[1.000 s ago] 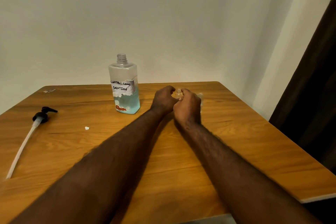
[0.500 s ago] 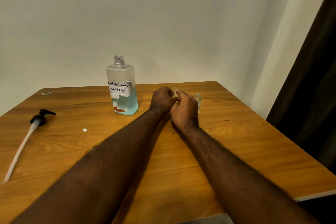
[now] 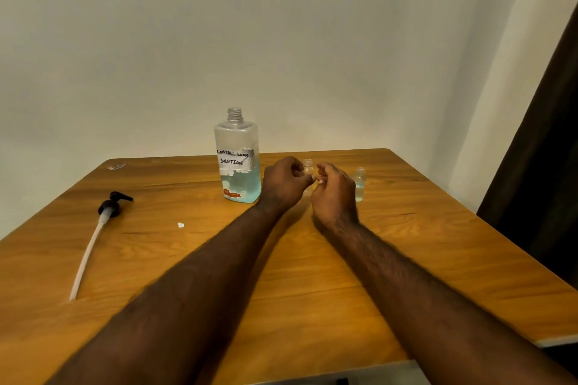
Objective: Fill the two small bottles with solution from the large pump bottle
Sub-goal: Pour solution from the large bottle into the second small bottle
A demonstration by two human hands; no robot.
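Observation:
The large clear bottle (image 3: 237, 162), labelled "contact lens solution", stands uncapped at the back of the table, about a third full of pale blue liquid. Just right of it, an open small clear bottle (image 3: 308, 166) shows between my hands. My left hand (image 3: 283, 186) has curled fingers whose tips touch this bottle's side and hold it. My right hand (image 3: 334, 194) is curled close beside it, its fingertips pinched on something small and pale that I cannot make out. A second small bottle (image 3: 359, 184) holding some liquid stands right of my right hand.
The black pump head (image 3: 111, 205) with its long white tube lies on the left of the wooden table (image 3: 312, 275). A small white scrap (image 3: 180, 225) lies in front of the large bottle. A dark curtain hangs at the right edge.
My hands, which were pressed together over the small bottle, have drawn slightly apart, so its neck and side now show. The second small bottle is more visible.

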